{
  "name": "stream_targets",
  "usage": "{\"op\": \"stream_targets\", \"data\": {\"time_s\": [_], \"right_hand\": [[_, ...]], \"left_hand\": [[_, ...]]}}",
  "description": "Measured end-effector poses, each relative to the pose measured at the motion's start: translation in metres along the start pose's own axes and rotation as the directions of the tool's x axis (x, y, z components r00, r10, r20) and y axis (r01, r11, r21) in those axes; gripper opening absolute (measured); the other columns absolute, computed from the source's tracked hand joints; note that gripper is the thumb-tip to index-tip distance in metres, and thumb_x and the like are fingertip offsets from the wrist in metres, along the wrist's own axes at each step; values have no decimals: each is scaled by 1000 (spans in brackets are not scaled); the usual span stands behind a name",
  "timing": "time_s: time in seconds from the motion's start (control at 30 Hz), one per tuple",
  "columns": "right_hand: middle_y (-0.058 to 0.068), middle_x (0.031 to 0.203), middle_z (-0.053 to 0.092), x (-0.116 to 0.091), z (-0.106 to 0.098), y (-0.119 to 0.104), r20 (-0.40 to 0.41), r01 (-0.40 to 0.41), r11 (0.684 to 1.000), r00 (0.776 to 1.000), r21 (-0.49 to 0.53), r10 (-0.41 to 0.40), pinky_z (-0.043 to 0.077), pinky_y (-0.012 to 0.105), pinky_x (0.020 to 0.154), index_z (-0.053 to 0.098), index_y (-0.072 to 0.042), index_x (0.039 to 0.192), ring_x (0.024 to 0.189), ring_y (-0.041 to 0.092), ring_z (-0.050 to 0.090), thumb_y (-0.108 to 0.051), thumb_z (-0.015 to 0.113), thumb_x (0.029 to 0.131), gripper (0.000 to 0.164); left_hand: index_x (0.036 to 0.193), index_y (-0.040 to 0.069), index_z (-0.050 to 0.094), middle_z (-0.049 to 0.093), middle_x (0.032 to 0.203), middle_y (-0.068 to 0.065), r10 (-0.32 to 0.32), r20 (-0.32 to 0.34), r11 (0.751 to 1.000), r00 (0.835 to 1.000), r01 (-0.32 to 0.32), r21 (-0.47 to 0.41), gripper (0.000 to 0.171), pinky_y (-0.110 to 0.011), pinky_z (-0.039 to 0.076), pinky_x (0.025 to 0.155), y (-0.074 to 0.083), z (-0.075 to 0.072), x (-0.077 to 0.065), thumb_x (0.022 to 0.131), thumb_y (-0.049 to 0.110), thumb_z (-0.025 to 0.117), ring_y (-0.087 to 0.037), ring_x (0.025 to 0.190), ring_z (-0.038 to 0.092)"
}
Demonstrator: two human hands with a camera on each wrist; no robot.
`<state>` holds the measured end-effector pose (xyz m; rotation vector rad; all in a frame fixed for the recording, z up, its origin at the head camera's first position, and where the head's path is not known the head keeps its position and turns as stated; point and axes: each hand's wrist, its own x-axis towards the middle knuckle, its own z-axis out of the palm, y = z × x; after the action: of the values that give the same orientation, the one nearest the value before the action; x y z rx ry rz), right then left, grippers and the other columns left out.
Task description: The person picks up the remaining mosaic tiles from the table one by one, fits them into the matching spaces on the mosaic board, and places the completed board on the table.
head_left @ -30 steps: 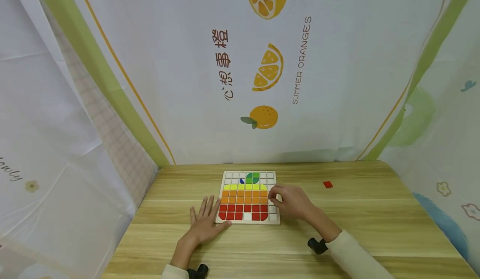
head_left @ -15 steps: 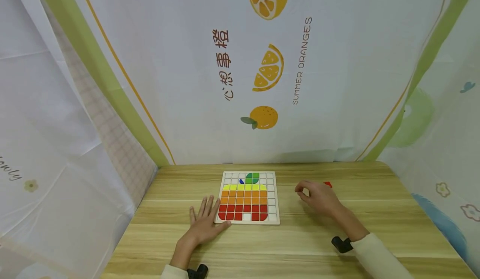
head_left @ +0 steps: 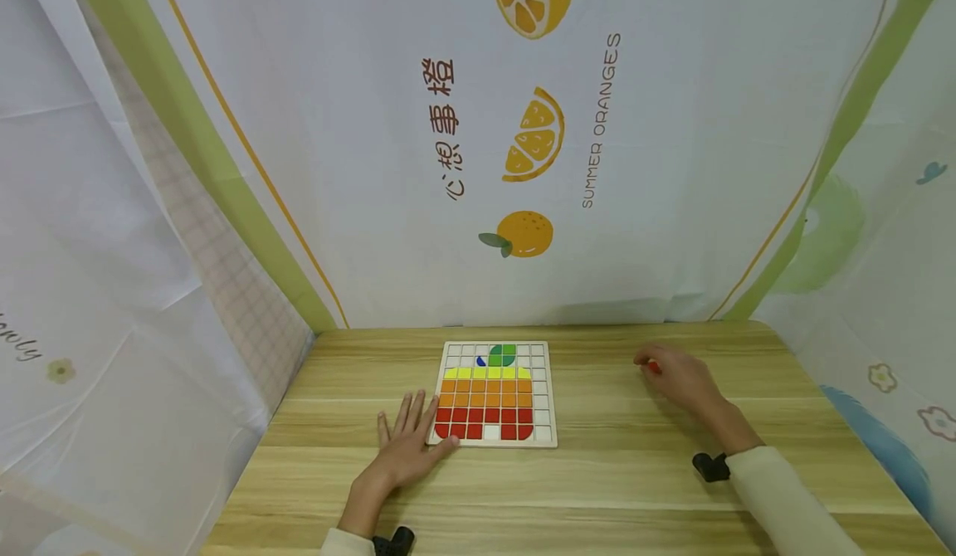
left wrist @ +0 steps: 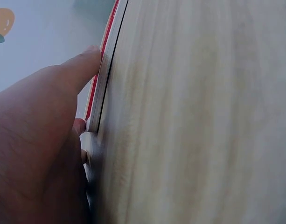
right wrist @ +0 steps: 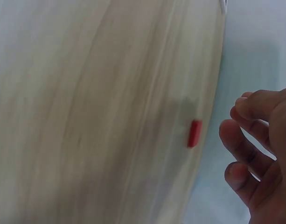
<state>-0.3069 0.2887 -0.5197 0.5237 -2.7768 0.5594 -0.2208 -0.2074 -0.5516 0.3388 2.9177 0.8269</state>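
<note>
A square mosaic board [head_left: 542, 417] lies on the table, with rows of red, orange and yellow tiles and a few green and blue ones near its top. In the bottom row, one pale cell sits between red tiles. My left hand [head_left: 407, 454] rests flat with spread fingers at the board's lower left corner; its thumb touches the front edge. Off to the right, my right hand [head_left: 681, 382] hovers over a loose red tile [head_left: 654, 367]. The right wrist view shows this red tile [right wrist: 194, 133] on the table, apart from the loosely bent fingers, which hold nothing.
The wooden table [head_left: 597, 481] meets a white curtain [head_left: 358, 166] printed with oranges along its far edge. More cloth hangs at the left and right sides. A black wrist device [head_left: 711, 466] sits below the right hand.
My right hand has moved from the board's right edge to the right, until it is over the loose red tile. The left hand and the board have stayed in place.
</note>
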Motion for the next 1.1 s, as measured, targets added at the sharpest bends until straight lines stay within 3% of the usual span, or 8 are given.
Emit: {"op": "stream_targets", "data": {"time_s": [0.17, 0.4, 0.83, 1.1], "right_hand": [[8, 108, 80, 1, 2, 15, 72, -56, 998, 996, 0, 56, 52, 32, 57, 79, -9, 112, 75, 15, 69, -8, 75, 98, 14], [15, 117, 76, -1, 5, 28, 102, -64, 998, 993, -26, 66, 61, 50, 72, 77, -9, 113, 96, 35, 75, -7, 77, 94, 20], [13, 115, 77, -6, 6, 29, 84, -78, 996, 993, -40, 81, 60, 52, 70, 79, -12, 106, 95, 37, 75, -8, 79, 94, 13], [11, 115, 78, -8, 6, 28, 61, -63, 995, 996, -71, 68, 60, 47, 66, 81, -15, 103, 89, 32, 75, -11, 82, 92, 11]], "left_hand": [[171, 12, 25, 8, 180, -18, -34, 36, 999, 999, 33, 36, 92, -78, -15, 122, 2, -3, 0, 103, 63, 58, -43, 167, -1], [171, 13, 24, 8, 180, -17, -39, 43, 998, 998, 37, 53, 91, -79, -14, 122, 3, -3, 1, 103, 63, 57, -43, 167, -1], [171, 12, 25, 8, 180, -17, -43, 41, 997, 998, 41, 58, 91, -78, -13, 123, 4, -4, 0, 103, 62, 58, -43, 167, 0], [169, 7, 29, 12, 178, -24, 38, -33, 998, 999, -39, -39, 96, -80, -19, 119, -2, 1, 0, 100, 68, 57, -47, 166, 0]]}}
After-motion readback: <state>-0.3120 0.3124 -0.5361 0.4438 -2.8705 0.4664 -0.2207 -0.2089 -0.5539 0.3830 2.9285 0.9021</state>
